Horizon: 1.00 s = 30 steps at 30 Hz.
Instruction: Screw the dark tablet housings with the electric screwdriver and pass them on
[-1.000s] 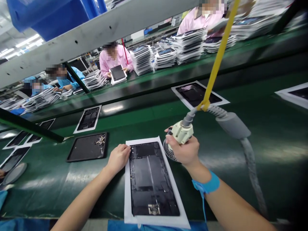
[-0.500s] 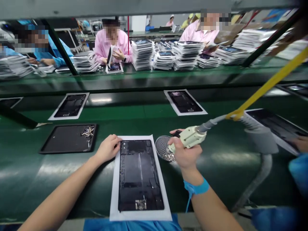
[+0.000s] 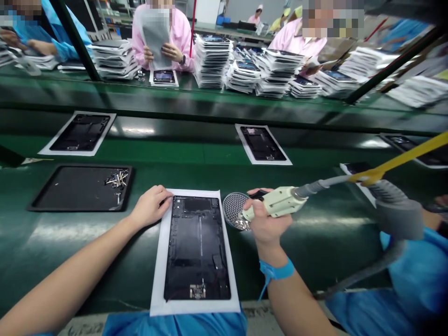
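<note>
In front of me a black tablet housing lies on a white foam sheet, with a small circuit board at its near end. My left hand has its fingers curled at the upper left corner of the housing and sheet, steadying them. A pale green electric screwdriver with a grey cable is gripped in my right hand. Its front end points down at a round perforated dish where small shiny screws are heaped. My fist hides the screwdriver's tip. A blue wrist strap circles my right wrist.
A black tray with small metal parts stands at left. Other housings on sheets lie behind. A yellow strap and grey hose hang at right. Co-workers and stacked sheets line the far bench.
The view has shifted slightly. My hands keep their holds, with the screwdriver still over the dish. Across the bench, a co-worker in pink has raised a grey sheet. The co-worker at right has moved closer.
</note>
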### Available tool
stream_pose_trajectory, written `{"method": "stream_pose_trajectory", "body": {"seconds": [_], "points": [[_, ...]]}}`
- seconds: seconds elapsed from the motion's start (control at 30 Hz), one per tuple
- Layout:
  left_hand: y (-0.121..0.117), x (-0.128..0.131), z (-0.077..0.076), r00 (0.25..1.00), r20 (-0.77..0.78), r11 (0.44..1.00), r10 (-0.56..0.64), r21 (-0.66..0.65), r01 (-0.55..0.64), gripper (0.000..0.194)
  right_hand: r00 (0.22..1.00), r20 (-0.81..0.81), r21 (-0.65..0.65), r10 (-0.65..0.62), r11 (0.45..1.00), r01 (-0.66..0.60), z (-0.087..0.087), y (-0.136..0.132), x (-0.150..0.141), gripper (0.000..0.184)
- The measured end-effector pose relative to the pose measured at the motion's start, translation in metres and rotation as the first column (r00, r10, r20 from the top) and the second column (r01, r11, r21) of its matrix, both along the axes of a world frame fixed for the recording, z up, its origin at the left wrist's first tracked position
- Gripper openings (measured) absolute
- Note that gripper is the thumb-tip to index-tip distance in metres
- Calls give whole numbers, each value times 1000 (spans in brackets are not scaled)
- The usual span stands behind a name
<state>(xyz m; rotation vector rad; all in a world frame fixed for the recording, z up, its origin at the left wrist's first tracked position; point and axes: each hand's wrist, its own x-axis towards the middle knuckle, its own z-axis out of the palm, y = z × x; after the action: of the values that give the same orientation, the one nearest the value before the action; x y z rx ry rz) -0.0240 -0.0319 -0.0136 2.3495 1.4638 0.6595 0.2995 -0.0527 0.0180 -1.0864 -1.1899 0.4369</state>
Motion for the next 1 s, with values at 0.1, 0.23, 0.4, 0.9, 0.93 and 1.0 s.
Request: {"method": "stream_pose_trajectory", "body": {"seconds": [0.1,0.23,0.4,0.9,0.93,1.0], "points": [[-1,1,1,1000,6,1000,-4,-4,4,28,1000,-2,1,6,1000,-6,1,0,0,15],[-1,2,4,1000,13,1000,2,-18,-2,27,1000,-13,-7,18,1000,-18,1,0,-1,18],[0,4,2,1000,24,1000,10,-21,-10,28,1000,-10,-23,18,1000,-18,-1,-1,2,18],[5,10,-3,999,34,998,-35,-41,37,28,888,-107,9,448,893,-449,14,23,-125,28],[5,10,-3,998,32,998,-45,-40,47,28,878,-101,10,468,883,-469,11,27,-133,27],[5,11,-2,999,23,998,-48,-39,49,28,869,-93,8,485,873,-487,5,35,-145,24]]}}
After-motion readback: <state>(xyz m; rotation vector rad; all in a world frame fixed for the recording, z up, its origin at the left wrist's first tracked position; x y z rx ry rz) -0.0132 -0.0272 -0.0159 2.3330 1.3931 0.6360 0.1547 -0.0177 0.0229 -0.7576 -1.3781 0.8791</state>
